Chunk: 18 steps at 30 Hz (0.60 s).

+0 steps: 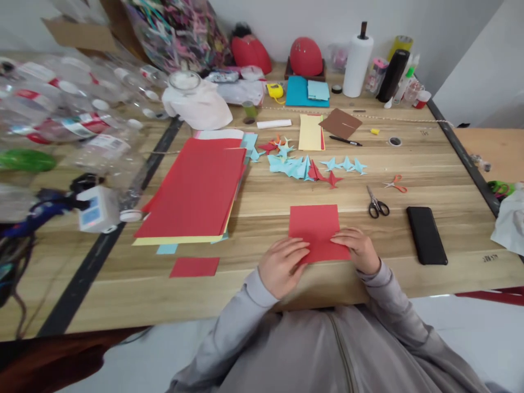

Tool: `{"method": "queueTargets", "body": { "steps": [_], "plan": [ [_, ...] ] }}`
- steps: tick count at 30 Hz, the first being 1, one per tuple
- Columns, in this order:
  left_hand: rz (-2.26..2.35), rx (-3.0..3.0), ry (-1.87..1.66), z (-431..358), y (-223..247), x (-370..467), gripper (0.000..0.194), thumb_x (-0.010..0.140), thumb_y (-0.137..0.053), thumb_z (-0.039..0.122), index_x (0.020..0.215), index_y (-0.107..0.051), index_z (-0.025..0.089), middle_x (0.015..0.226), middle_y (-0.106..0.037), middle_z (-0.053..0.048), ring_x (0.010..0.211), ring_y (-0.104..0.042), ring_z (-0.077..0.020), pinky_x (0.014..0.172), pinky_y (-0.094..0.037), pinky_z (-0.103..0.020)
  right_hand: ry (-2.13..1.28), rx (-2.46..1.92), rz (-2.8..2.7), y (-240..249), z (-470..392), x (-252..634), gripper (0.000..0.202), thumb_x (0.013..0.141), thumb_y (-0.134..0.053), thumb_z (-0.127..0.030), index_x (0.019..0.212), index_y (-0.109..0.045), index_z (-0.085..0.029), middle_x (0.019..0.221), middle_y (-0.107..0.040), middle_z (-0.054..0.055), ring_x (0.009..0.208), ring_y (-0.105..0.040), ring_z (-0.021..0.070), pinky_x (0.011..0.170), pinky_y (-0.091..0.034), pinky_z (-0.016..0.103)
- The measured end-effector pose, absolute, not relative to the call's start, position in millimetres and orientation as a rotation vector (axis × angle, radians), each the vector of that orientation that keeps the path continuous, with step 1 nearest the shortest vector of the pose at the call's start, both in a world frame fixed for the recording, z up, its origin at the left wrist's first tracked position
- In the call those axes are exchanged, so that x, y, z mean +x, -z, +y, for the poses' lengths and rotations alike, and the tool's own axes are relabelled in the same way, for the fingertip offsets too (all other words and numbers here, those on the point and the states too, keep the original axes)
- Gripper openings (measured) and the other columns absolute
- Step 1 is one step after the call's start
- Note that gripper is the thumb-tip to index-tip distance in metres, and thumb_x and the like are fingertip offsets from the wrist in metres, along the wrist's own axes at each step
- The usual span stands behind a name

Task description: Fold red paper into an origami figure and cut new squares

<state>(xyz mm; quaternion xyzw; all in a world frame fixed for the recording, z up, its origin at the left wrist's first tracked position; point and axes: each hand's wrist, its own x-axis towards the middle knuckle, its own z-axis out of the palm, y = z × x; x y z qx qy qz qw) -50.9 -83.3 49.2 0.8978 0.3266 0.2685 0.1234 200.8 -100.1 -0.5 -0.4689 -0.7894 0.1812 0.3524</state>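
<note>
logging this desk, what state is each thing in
red sheet, spread out
left hand, on red sheet
right hand, on red sheet
paper stack, edges uneven
small red piece, lying flat
paper figures, folded
black scissors, blades apparently closed
orange scissors, opening unclear
phone, lying flat
black pen, lying flat
white roll, upright

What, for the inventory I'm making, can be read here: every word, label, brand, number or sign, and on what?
No text reads clearly.
Dark marks on the tabletop, right of the phone: too small to make out.
Bottle labels: blurred.
Display on the white box: blurred.
Red sheet under the left hand and right hand: no writing visible.
</note>
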Motion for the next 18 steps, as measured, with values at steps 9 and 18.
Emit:
{"method": "queueTargets", "body": {
  "steps": [9, 18],
  "plan": [
    [1.529, 2.037, -0.484, -61.9, -23.4, -50.1, 0.035, 0.094, -0.038, 0.034, 0.078, -0.065, 0.017, 0.073, -0.07, -0.007, 0.071, -0.067, -0.0183, 0.07, -0.053, -0.03, -0.525, -1.787, -1.633, -13.7, -100.3, 192.9, 0.033, 0.091, -0.051, -0.037, 0.071, -0.068, -0.017, 0.065, -0.069, 0.005, 0.062, -0.063, 0.0164, 0.062, -0.048, 0.028],
    [1.837, 1.796, -0.885, -63.3, -3.9, -25.2, 0.032, 0.088, -0.054, 0.028, 0.118, -0.053, 0.014, 0.088, -0.071, -0.007, 0.061, -0.065, -0.0123, 0.064, -0.053, -0.024, -0.191, -2.122, -1.387, -13.4, -84.1, 167.2, 0.028, 0.083, -0.063, -0.04, 0.07, -0.067, -0.016, 0.06, -0.068, 0.003, 0.054, -0.06, 0.0138, 0.056, -0.045, 0.025]
  ]
}}
